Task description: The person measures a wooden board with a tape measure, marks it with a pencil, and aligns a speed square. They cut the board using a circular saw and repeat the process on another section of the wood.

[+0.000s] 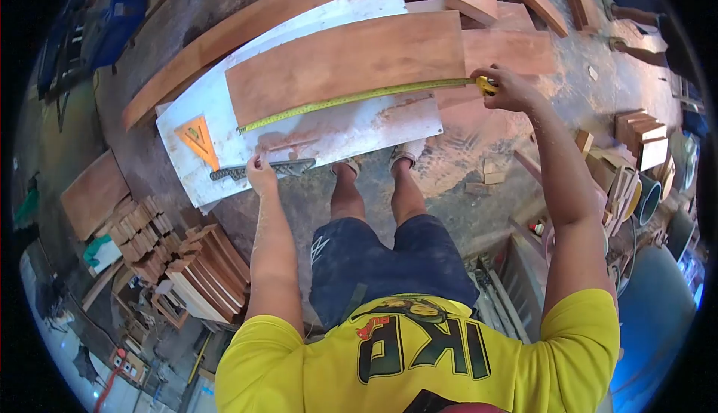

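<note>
Measuring is in hand on a white sheet (389, 125) laid flat on the floor, with a long, curved reddish board (344, 65) lying on top of it; a yellow tape measure (359, 97) runs along the board's near edge, from the case at the right to a tip near the sheet's left part. The right hand (512, 90) is closed around the case; the left hand (260, 175) is fingers-down on the sheet beside a dark toothed tool (288, 166), and whether it pinches anything cannot be told. An orange set square (198, 138) lies just beyond. In my judgement the tip wants pinning; the tape should be kept taut and tight to the edge. The concrete floor (479, 166) is dusty and red-stained; more boards lie beyond; stacked wood blocks (142, 237) stand left and offcuts (639, 136) right.
</note>
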Available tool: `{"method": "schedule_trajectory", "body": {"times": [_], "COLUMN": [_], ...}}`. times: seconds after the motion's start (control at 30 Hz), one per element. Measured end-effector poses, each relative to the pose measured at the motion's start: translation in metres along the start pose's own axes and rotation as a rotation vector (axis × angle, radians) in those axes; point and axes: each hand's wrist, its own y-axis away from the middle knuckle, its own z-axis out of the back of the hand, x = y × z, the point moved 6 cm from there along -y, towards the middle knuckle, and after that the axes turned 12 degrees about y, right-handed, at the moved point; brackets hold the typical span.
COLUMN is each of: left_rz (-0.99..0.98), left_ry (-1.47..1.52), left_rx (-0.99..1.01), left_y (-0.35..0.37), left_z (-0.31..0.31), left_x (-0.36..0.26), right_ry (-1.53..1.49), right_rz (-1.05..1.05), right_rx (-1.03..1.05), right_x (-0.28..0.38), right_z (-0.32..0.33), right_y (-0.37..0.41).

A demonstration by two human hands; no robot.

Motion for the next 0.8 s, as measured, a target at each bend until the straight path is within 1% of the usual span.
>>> {"method": "schedule_trajectory", "body": {"times": [0.07,0.13,0.17,0.2,0.27,0.3,0.33,0.37,0.4,0.43,0.5,0.53,0.57,0.63,0.7,0.77,0.8], "left_rz": [0.049,0.071,0.026,-0.013,-0.083,-0.060,-0.038,-0.013,0.008,0.007,0.001,-0.117,-0.134,-0.150,-0.464,-0.551,-0.554], "left_ry": [0.085,0.094,0.047,-0.009,-0.014,-0.055,-0.094,-0.095,-0.088,-0.094,-0.102,-0.097,-0.099,-0.088,-0.036,0.024,0.029], "left_rx": [0.016,-0.013,-0.031,-0.052,-0.136,-0.169,-0.198,-0.192,-0.177,-0.175,-0.186,-0.157,-0.128,-0.095,0.115,0.319,0.319], "left_y": [0.005,0.005,0.002,-0.002,-0.020,-0.026,-0.028,-0.033,-0.039,-0.045,-0.050,-0.053,-0.057,-0.057,-0.047,-0.025,-0.018], "left_z": [-0.003,0.004,0.011,0.020,0.029,0.042,0.052,0.062,0.067,0.071,0.076,0.078,0.077,0.068,0.041,0.016,0.008], "left_x": [0.005,0.002,0.001,0.005,0.044,0.047,0.047,0.054,0.061,0.064,0.063,0.053,0.045,0.036,0.007,-0.024,-0.035], "right_ry": [0.033,0.029,0.036,0.017,-0.048,-0.082,-0.117,-0.035,-0.090,-0.022,-0.049,-0.075,0.020,0.053,0.086,0.089,0.093], "right_rz": [-0.005,0.036,0.060,0.026,0.007,0.038,-0.029,0.020,-0.043,0.030,0.022,-0.006,0.004,-0.006,-0.012,-0.016,-0.020], "right_rx": [0.022,-0.076,-0.063,-0.042,-0.027,-0.053,-0.044,-0.093,-0.050,-0.116,-0.104,-0.105,-0.102,-0.122,-0.153,-0.177,-0.181], "right_x": [-0.004,-0.006,-0.005,-0.004,0.004,-0.008,-0.012,-0.013,-0.013,-0.010,-0.010,-0.006,-0.001,0.000,0.002,0.007,0.006], "right_z": [-0.003,-0.006,-0.006,-0.006,-0.006,-0.015,-0.019,-0.019,-0.020,-0.019,-0.022,-0.021,-0.018,-0.020,-0.019,-0.019,-0.019], "right_y": [0.004,0.003,0.003,0.005,0.005,0.001,0.001,0.000,0.000,0.001,0.000,0.001,0.003,0.004,0.003,0.006,0.006]}}
